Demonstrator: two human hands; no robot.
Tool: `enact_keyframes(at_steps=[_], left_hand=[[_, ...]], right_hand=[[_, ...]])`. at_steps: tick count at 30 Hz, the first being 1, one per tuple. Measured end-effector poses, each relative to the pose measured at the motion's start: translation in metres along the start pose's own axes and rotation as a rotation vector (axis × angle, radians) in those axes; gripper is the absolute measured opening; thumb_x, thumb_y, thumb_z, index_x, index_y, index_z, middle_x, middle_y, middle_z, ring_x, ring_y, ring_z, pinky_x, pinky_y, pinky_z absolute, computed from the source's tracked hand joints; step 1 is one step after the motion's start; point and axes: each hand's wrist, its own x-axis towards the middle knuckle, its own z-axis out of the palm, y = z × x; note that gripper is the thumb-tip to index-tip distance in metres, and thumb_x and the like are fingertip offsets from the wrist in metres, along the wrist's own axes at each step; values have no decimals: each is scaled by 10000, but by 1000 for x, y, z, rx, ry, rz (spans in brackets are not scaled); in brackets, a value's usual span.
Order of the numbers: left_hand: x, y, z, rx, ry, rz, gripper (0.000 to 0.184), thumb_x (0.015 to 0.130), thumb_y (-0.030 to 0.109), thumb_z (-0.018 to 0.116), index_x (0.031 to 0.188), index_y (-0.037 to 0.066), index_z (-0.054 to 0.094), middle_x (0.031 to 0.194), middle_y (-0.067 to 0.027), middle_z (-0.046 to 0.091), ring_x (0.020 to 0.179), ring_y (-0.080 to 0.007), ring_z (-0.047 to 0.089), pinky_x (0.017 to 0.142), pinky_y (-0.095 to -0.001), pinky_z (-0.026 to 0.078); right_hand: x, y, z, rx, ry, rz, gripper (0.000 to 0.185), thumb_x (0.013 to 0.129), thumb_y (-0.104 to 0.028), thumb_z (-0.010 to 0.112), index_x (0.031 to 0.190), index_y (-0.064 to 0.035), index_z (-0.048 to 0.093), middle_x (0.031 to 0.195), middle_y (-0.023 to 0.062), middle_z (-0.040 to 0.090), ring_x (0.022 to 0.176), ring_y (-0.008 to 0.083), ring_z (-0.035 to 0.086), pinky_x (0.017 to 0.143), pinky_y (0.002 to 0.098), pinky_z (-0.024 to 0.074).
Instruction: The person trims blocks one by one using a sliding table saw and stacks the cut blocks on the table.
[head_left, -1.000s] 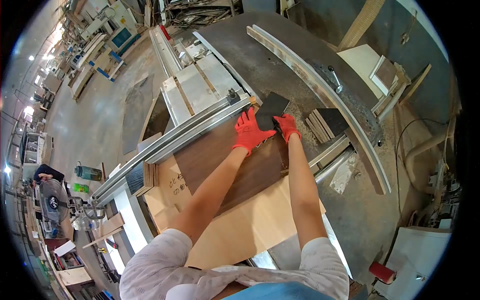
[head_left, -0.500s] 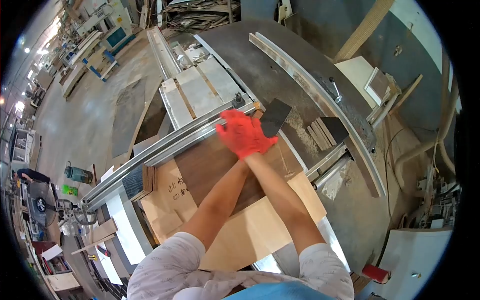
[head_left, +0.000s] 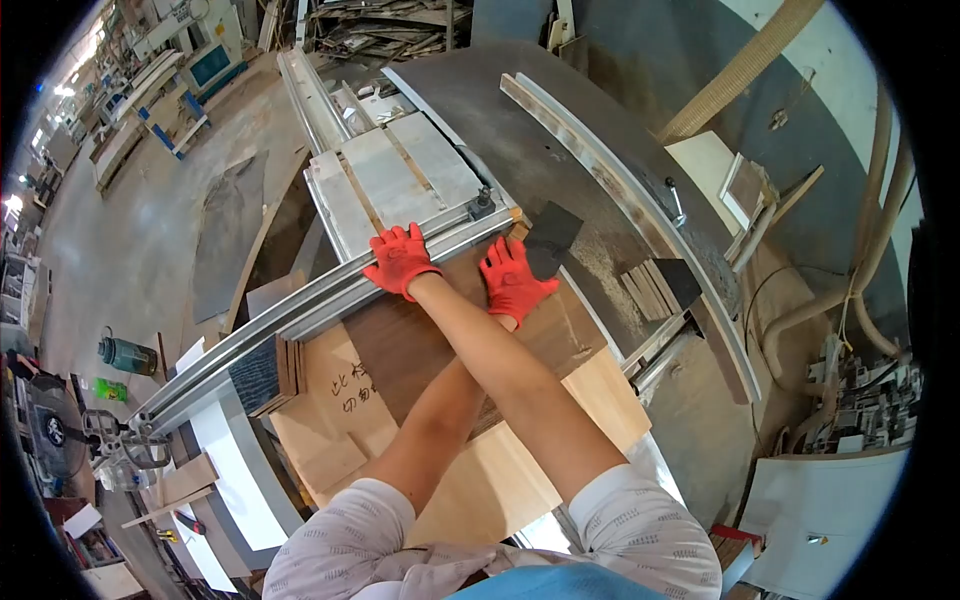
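Note:
My forearms cross, the right one above the left. My left hand [head_left: 515, 283] wears a red glove and lies with spread fingers on a brown wood-grain board [head_left: 400, 345], near the board's far right corner. A small black piece [head_left: 553, 238] is just beyond its fingertips. My right hand [head_left: 402, 263], also in a red glove, rests across the long metal fence rail [head_left: 330, 297] with its fingers apart over the top. Under the brown board is a pale wooden board [head_left: 500, 475], with a handwritten piece of board [head_left: 345, 385] on its left.
A sliding saw table [head_left: 385, 170] stands beyond the rail. A stack of dark-faced offcuts [head_left: 660, 285] lies right, near a long curved-looking fence [head_left: 620, 180]. More stacked pieces [head_left: 270, 375] sit left by the rail. A water bottle [head_left: 127, 355] stands farther left.
The hands were together over the board, blurred. Now they are apart: the right one has moved left onto the rail, while the left one lies on the brown board.

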Motion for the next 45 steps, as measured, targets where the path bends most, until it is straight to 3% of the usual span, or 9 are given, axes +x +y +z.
enact_keyframes(at_steps=[6, 28, 31, 32, 45], left_hand=[[8, -13, 2, 3, -34, 43, 1079, 589, 601, 863, 1406, 27, 454, 1535, -284, 404, 1429, -426, 363, 1126, -577, 288], [65, -26, 17, 13, 3, -7, 985, 579, 566, 887, 1309, 33, 496, 1501, -271, 436, 1415, -420, 374, 1140, -579, 291], [71, -29, 13, 27, -68, -27, 1039, 616, 608, 848, 1389, 26, 471, 1543, -276, 420, 1441, -408, 360, 1150, -562, 280], [72, -29, 13, 29, -68, -28, 1040, 615, 609, 847, 1389, 25, 472, 1542, -277, 420, 1441, -407, 361, 1149, -562, 281], [85, -35, 20, 23, -11, -32, 1036, 603, 606, 855, 1377, 26, 484, 1532, -264, 428, 1424, -399, 377, 1133, -555, 301]], right_hand=[[20, 2, 4, 20, -52, 37, 566, 906, -575, 623, 1281, -152, 658, 1364, 76, 623, 1350, 293, 493, 1245, 578, 161], [65, 30, 18, 151, 21, -8, 575, 868, -560, 673, 1270, -150, 677, 1321, 87, 637, 1329, 299, 497, 1257, 566, 141], [70, 31, 20, 149, 8, -11, 575, 867, -564, 675, 1269, -153, 678, 1313, 89, 641, 1325, 299, 500, 1255, 569, 138], [71, 32, 16, 114, -75, 0, 567, 906, -573, 630, 1302, -168, 642, 1357, 70, 604, 1370, 279, 456, 1263, 544, 119], [82, 33, 11, 134, -97, -2, 570, 907, -568, 635, 1319, -173, 637, 1381, 71, 600, 1380, 280, 453, 1266, 543, 115]])
